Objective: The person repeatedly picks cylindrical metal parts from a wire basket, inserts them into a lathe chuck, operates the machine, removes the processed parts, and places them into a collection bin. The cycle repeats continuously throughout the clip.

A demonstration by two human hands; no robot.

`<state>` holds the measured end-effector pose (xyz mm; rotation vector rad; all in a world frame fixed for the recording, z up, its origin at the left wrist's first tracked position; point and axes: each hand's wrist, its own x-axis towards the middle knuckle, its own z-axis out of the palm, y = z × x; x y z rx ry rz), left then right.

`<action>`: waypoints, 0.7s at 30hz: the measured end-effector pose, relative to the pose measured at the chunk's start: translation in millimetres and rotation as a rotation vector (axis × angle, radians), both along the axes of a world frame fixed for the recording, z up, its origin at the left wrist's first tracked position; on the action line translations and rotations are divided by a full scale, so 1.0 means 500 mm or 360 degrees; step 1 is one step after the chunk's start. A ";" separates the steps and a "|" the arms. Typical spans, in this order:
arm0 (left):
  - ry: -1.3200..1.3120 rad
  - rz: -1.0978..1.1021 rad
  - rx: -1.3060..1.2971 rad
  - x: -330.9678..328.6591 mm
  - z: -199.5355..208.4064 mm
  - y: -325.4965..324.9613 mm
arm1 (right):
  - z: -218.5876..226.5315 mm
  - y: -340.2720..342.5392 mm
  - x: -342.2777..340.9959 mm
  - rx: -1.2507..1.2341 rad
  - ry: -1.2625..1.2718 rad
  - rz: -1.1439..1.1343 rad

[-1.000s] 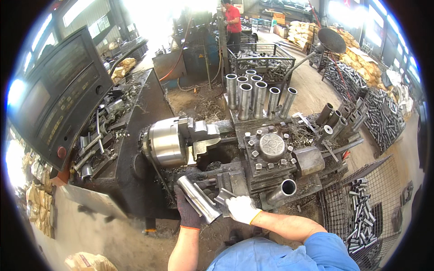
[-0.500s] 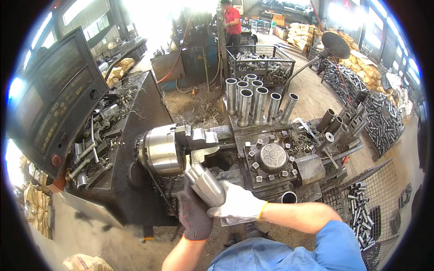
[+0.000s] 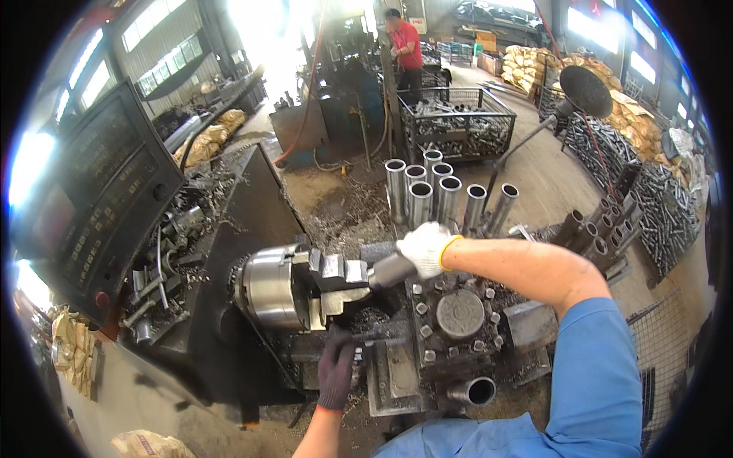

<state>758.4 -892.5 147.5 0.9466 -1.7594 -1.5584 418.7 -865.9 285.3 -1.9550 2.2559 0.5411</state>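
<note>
My right hand, in a white glove, is closed around a grey metal tube. The tube's left end meets the stepped jaws of the silver lathe chuck; whether it sits inside them is hard to see. Below the chuck, by the lathe bed, is my left hand in a dark glove. Its fingers are blurred against the dark metal. Another tube lies near the front of the tool slide, open end to the right.
A round bolted tool post stands right of the chuck. Behind it, several upright tubes are grouped. The control panel rises at left; a lamp leans at right. Beyond are a parts cage and a person in red.
My hands have parted. The right one has carried a tube up and right to the chuck jaws, while the left has moved off the workpiece to below the chuck. The view has shifted slightly.
</note>
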 end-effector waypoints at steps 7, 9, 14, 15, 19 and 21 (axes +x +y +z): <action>0.0053 0.0597 0.0669 0.294 -0.133 0.065 | -0.094 -0.048 0.011 0.0145 -0.0722 -0.0200; 0.0014 0.0668 0.0875 0.368 -0.189 0.058 | -0.089 -0.045 0.029 0.0102 -0.0717 -0.0187; 0.0231 0.1047 0.0954 0.481 -0.261 0.018 | -0.055 -0.047 0.033 -0.0043 -0.0896 0.0107; 0.0301 0.1117 0.0952 0.501 -0.266 0.009 | -0.052 -0.046 0.027 -0.0198 -0.0955 0.0208; 0.0664 0.1253 0.0909 0.602 -0.287 -0.023 | -0.071 -0.059 0.004 0.0305 -0.0391 0.0011; 0.0952 0.1146 0.0919 0.658 -0.306 -0.036 | -0.096 -0.076 0.010 -0.0013 -0.0657 -0.0066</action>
